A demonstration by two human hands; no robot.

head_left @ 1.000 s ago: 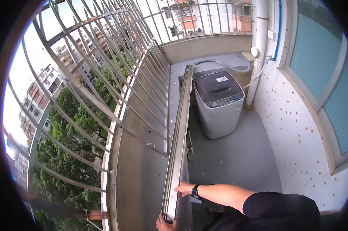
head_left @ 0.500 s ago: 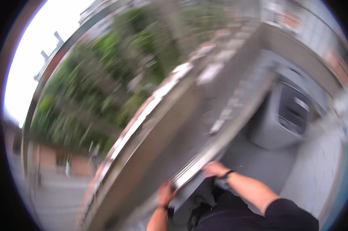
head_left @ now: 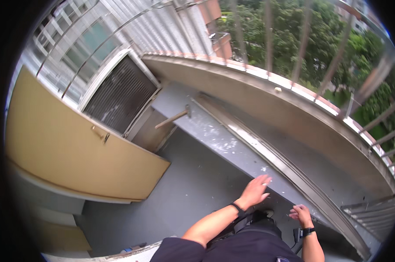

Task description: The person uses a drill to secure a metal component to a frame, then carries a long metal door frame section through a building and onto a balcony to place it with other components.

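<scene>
My left hand (head_left: 255, 192) hovers at the near edge of a grey ledge (head_left: 225, 142) marked with white paint-like spots, its fingers stretched out and nothing in it. To its right, my right hand (head_left: 300, 214) is by the same edge, fingers loosely bent and apart, holding nothing I can see. Whether either hand touches the ledge, I cannot tell. A wooden-handled hammer (head_left: 173, 118) lies farther along the ledge, its handle jutting over the edge. Beyond my hands a long metal track (head_left: 267, 150) runs along the ledge.
A tan door (head_left: 79, 144) stands at left, beside a framed dark slatted panel (head_left: 123, 91). Grey floor (head_left: 162, 205) spreads below. Past the track rises a low wall (head_left: 250, 89) with metal bars (head_left: 304, 39) above it. Trees (head_left: 271, 35) and buildings show outside.
My view has swung left, away from the grey washing machine, and the hammer and door now show. Both hands, earlier on the track and ledge edge, are now off the track with fingers apart.
</scene>
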